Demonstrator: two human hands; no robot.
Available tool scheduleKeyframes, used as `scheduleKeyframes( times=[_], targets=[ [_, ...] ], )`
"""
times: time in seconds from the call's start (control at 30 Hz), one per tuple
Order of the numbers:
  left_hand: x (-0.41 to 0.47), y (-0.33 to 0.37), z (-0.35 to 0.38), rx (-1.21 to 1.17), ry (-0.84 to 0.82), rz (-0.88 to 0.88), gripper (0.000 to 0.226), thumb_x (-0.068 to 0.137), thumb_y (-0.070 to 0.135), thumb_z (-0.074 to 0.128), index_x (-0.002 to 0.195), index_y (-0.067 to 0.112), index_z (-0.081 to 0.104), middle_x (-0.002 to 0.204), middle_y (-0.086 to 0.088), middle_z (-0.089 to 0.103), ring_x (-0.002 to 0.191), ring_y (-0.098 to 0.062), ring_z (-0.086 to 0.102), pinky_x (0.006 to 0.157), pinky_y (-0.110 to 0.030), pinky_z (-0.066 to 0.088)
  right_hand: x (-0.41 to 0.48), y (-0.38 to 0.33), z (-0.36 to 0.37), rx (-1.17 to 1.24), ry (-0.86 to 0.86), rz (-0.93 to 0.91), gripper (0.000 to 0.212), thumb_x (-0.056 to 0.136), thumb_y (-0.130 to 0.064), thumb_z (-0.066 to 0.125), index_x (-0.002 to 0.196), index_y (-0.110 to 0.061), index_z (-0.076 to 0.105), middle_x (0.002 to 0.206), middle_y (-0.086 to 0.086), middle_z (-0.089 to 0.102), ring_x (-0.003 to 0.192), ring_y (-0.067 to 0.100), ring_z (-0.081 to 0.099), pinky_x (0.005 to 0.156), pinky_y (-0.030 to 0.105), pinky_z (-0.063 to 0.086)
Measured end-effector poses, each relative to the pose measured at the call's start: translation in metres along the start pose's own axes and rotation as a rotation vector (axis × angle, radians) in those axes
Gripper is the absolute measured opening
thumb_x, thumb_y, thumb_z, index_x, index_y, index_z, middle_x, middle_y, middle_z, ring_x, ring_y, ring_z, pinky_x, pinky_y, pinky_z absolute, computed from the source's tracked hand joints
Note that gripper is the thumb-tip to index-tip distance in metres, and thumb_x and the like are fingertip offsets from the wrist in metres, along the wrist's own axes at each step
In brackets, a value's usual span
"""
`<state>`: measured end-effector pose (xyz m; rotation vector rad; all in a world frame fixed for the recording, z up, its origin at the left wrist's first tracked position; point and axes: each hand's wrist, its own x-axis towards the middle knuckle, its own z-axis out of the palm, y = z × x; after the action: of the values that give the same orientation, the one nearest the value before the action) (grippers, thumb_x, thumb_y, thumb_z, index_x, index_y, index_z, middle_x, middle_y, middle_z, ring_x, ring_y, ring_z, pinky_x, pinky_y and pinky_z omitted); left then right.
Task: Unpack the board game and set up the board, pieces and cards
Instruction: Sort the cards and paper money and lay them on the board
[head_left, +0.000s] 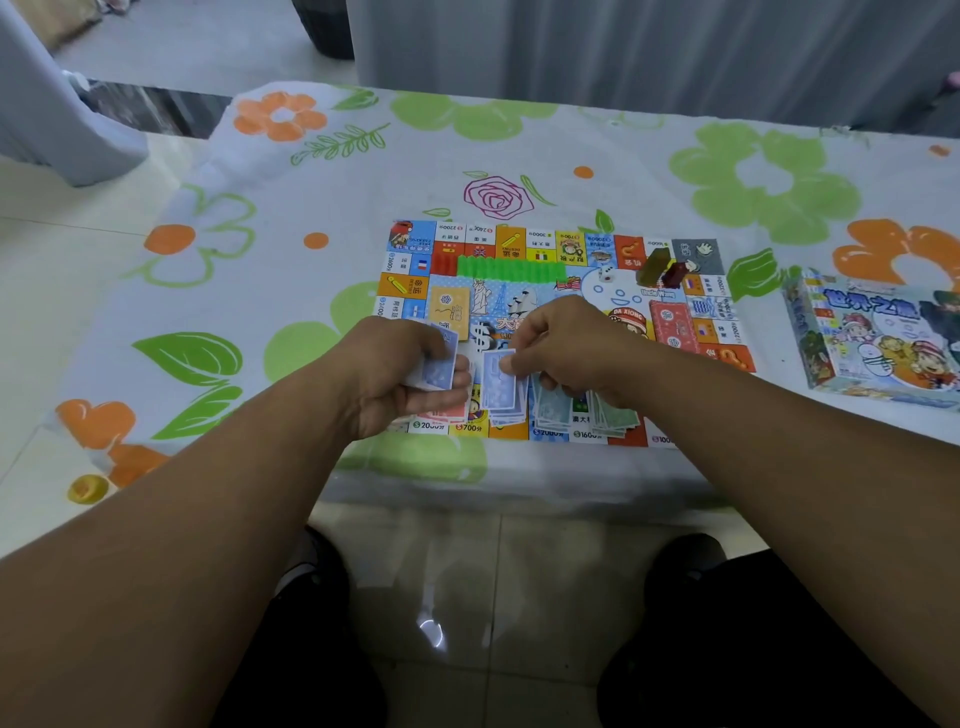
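Flowered tablecloth (571, 135) under board (400, 286); left hand (400, 374) grips card stack (439, 371); right hand (571, 343) fingers (511, 366) pinch one blue card (498, 387).

Desk (519, 486) draped in a white cloth (613, 140) printed with green and orange flowers. Beyond the desk, a grey curtain (623, 47) hanging in folds. Left of the desk, pale glossy floor tiles (62, 270) and a grey draped shape (57, 124). Under the desk's near edge, a glint (431, 631) of reflected light.

The colourful paper game board (519, 244) lies flat, green plastic houses (511, 270) in a row near its far edge, blue-backed cards (498, 387) and greenish banknotes (615, 415) piled at its near edge.
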<state>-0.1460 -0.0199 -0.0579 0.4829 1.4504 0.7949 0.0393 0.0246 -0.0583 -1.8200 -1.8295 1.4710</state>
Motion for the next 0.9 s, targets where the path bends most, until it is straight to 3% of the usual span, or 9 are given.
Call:
scheduleKeyframes(
  times=[0.17,0.33,0.43,0.5,0.57,0.7,0.9],
  targets=[
    [-0.004,0.002,0.003,-0.010,-0.040,-0.018,0.034,0.090,-0.006,0.042,0.120,-0.001,0.057,0.099,-0.021,0.071,0.084,-0.029,0.073,0.069,-0.042,0.064,0.002,0.003,0.003,-0.065,0.010,0.004,0.023,0.083,-0.017,0.082,0.092,0.002,0.071,0.079,0.018,0.069,0.056,0.019,0.058,0.048,0.025,0.043],
    [-0.006,0.002,0.003,-0.046,-0.080,-0.006,0.036,0.092,-0.014,0.043,0.120,0.001,0.061,0.105,-0.019,0.074,0.090,-0.033,0.075,0.065,-0.041,0.063,0.002,0.002,0.004,-0.135,0.107,-0.098,0.023,0.082,-0.020,0.082,0.090,-0.001,0.071,0.092,0.013,0.071,0.087,0.026,0.068,0.072,0.036,0.053],
    [-0.007,0.001,0.004,-0.034,-0.103,0.013,0.036,0.092,-0.016,0.050,0.118,0.005,0.064,0.109,-0.015,0.074,0.088,-0.030,0.076,0.067,-0.042,0.063,-0.001,-0.005,0.009,-0.045,0.100,-0.181,0.028,0.090,-0.030,0.074,0.094,-0.003,0.069,0.089,0.007,0.069,0.069,0.009,0.064,0.058,0.026,0.047],
    [-0.008,0.000,0.005,-0.036,-0.119,0.017,0.035,0.091,-0.017,0.053,0.116,0.005,0.066,0.109,-0.014,0.075,0.089,-0.030,0.076,0.068,-0.041,0.063,-0.003,-0.009,0.012,0.027,0.066,-0.177,0.031,0.094,-0.032,0.069,0.098,-0.001,0.068,0.083,0.004,0.067,0.054,0.009,0.057,0.045,0.020,0.041],
    [-0.008,0.000,0.005,-0.037,-0.132,0.019,0.035,0.090,-0.017,0.055,0.116,0.004,0.067,0.109,-0.014,0.075,0.091,-0.031,0.075,0.068,-0.040,0.063,-0.004,-0.010,0.013,0.052,0.061,-0.175,0.026,0.095,-0.028,0.069,0.100,-0.003,0.067,0.081,0.002,0.065,0.051,0.013,0.055,0.040,0.017,0.039],
    [-0.006,0.000,0.005,-0.024,-0.127,0.013,0.035,0.090,-0.016,0.056,0.117,0.004,0.066,0.108,-0.013,0.075,0.092,-0.031,0.075,0.070,-0.040,0.063,-0.002,-0.009,0.009,0.108,0.086,-0.158,0.016,0.090,-0.013,0.073,0.098,0.000,0.069,0.073,0.005,0.065,0.046,0.009,0.053,0.040,0.016,0.040],
    [0.000,0.000,0.000,-0.012,-0.001,0.014,0.032,0.091,-0.015,0.055,0.117,0.000,0.064,0.096,-0.019,0.075,0.086,-0.029,0.075,0.075,-0.044,0.062,0.002,0.001,0.000,0.049,0.083,-0.056,0.012,0.088,-0.009,0.075,0.094,0.001,0.070,0.070,0.008,0.066,0.048,0.012,0.055,0.046,0.025,0.041]
  ],
)
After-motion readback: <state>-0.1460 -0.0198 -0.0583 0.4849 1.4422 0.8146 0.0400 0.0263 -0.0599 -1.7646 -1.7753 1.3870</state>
